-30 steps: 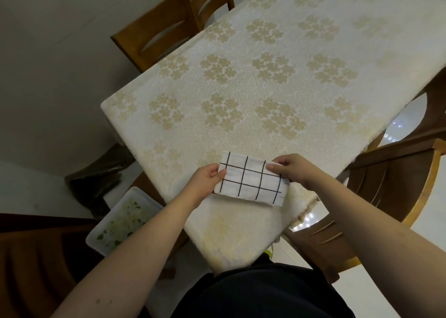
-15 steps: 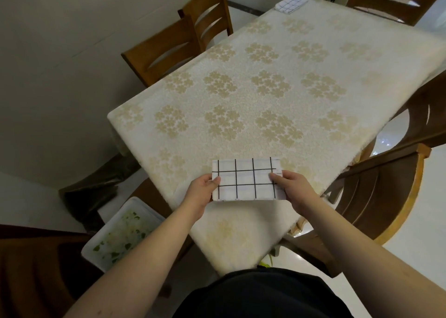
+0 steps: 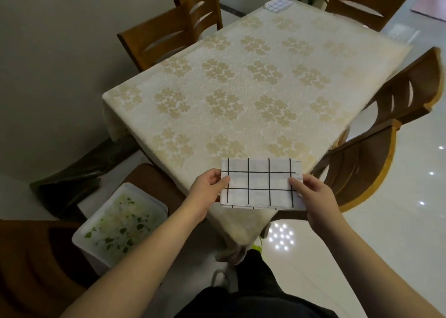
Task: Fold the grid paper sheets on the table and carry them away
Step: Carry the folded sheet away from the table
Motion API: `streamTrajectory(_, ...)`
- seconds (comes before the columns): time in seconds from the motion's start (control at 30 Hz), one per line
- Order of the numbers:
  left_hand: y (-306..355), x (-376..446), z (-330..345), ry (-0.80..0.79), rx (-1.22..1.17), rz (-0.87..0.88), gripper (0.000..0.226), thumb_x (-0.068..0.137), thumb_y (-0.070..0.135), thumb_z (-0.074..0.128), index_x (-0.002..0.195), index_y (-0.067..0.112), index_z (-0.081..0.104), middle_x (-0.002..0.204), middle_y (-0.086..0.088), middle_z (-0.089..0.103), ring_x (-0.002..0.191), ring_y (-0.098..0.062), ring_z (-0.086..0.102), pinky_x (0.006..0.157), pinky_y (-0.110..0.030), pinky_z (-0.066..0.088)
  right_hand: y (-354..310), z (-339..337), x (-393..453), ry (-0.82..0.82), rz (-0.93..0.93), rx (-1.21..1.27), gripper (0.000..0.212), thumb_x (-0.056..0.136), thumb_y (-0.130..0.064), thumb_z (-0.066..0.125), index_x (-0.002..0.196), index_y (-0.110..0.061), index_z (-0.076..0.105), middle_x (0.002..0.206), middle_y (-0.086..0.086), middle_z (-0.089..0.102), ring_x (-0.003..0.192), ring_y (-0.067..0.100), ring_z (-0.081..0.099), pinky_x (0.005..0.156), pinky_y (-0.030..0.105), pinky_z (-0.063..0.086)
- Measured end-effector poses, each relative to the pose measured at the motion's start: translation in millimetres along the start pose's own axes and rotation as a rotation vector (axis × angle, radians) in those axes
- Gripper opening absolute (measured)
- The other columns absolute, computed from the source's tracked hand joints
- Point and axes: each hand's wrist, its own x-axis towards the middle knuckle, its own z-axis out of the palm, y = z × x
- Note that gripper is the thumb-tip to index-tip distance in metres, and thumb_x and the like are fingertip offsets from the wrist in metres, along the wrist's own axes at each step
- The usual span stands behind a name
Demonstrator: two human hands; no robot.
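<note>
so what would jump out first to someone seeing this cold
Probably the folded grid sheet held at its two short ends by the left hand and right hand, over the table's near corner. Next, the cream floral cloth covering the table, with a second grid sheet at its far end. Lower left, a white bin of green scraps stands on the floor.

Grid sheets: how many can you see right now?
2. One folded grid sheet is held between the left hand and right hand at the table's near corner; another grid sheet lies at the far corner.
</note>
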Motion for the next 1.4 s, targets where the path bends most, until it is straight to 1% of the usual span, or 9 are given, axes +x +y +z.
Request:
streamTrajectory(0.1,1,-20,18,-0.057,-0.028,-0.007,0.008,0.094,0.013,0.063,0.1,0.013,0.066,0.102,-0.008,0.074,0.089,-0.019,0.071,0.072,-0.031,0.056,2,-19,-35,0.096,-0.039,0.063,0.009,0.089,-0.013,0.067,0.096,-0.009,0.072,0.088,0.006,0.074,0.081,0.022,0.07,0.067,0.031,0.057)
streamTrajectory(0.17,4,-29,32,-0.111,-0.011,-0.008,0.009,0.093,0.012,0.063,0.101,0.012,0.067,0.101,-0.008,0.074,0.088,-0.019,0.072,0.07,-0.029,0.056,3,-35,-54,0.15,-0.073,0.074,0.009,0.089,-0.012,0.067,0.096,-0.011,0.072,0.09,0.006,0.074,0.083,0.021,0.069,0.071,0.033,0.057)
streamTrajectory(0.5,35,-64,120,-0.32,0.208,0.149,0.021,0.089,0.011,0.068,0.109,0.017,0.066,0.101,-0.005,0.073,0.09,-0.021,0.072,0.078,-0.035,0.06,26,-127,-103,0.371,-0.097,0.179,0.013,0.089,-0.014,0.067,0.101,-0.014,0.072,0.094,0.004,0.075,0.089,0.023,0.07,0.075,0.035,0.053)
streamTrajectory(0.67,34,-84,189,-0.393,0.238,0.146,0.015,0.091,0.012,0.066,0.103,0.02,0.069,0.096,-0.004,0.075,0.09,-0.021,0.072,0.08,-0.035,0.059,43,-185,-132,0.471,-0.13,0.249,0.013,0.089,-0.01,0.066,0.101,-0.013,0.07,0.093,0.005,0.075,0.086,0.021,0.071,0.073,0.032,0.055)
streamTrajectory(0.83,20,-118,282,-0.478,0.249,0.046,0.014,0.095,0.016,0.06,0.106,0.015,0.069,0.093,-0.004,0.076,0.081,-0.015,0.074,0.061,-0.023,0.056,68,-266,-166,0.56,-0.122,0.336,0.015,0.088,-0.01,0.069,0.101,-0.018,0.069,0.094,0.002,0.075,0.086,0.018,0.071,0.07,0.027,0.053)
streamTrajectory(0.9,10,-129,318,-0.504,0.29,0.015,0.013,0.095,0.018,0.059,0.103,0.013,0.069,0.091,-0.006,0.076,0.081,-0.021,0.073,0.06,-0.026,0.055,79,-300,-177,0.591,-0.121,0.374,0.017,0.087,-0.011,0.07,0.102,-0.019,0.068,0.095,0.002,0.075,0.087,0.018,0.071,0.07,0.027,0.054)
streamTrajectory(1.1,-10,-153,398,-0.572,0.383,-0.051,0.014,0.096,0.02,0.058,0.104,0.017,0.069,0.092,-0.005,0.075,0.08,-0.017,0.073,0.058,-0.023,0.055,105,-380,-191,0.637,-0.082,0.467,0.023,0.085,-0.013,0.072,0.107,-0.017,0.067,0.101,0.008,0.074,0.096,0.027,0.071,0.087,0.041,0.057)
streamTrajectory(1.3,-5,-153,434,-0.553,0.381,-0.069,0.018,0.096,0.021,0.058,0.108,0.013,0.068,0.098,-0.009,0.074,0.085,-0.021,0.071,0.059,-0.023,0.055,102,-416,-176,0.622,-0.086,0.52,0.019,0.086,-0.007,0.069,0.103,-0.017,0.068,0.096,0.008,0.075,0.086,0.02,0.071,0.076,0.032,0.057)
streamTrajectory(1.4,2,-137,443,-0.533,0.367,-0.076,0.017,0.096,0.022,0.058,0.107,0.015,0.069,0.099,-0.008,0.075,0.086,-0.02,0.072,0.06,-0.024,0.054,98,-424,-153,0.603,-0.066,0.521,0.021,0.086,-0.008,0.07,0.105,-0.015,0.067,0.098,0.008,0.075,0.089,0.022,0.071,0.08,0.036,0.057)
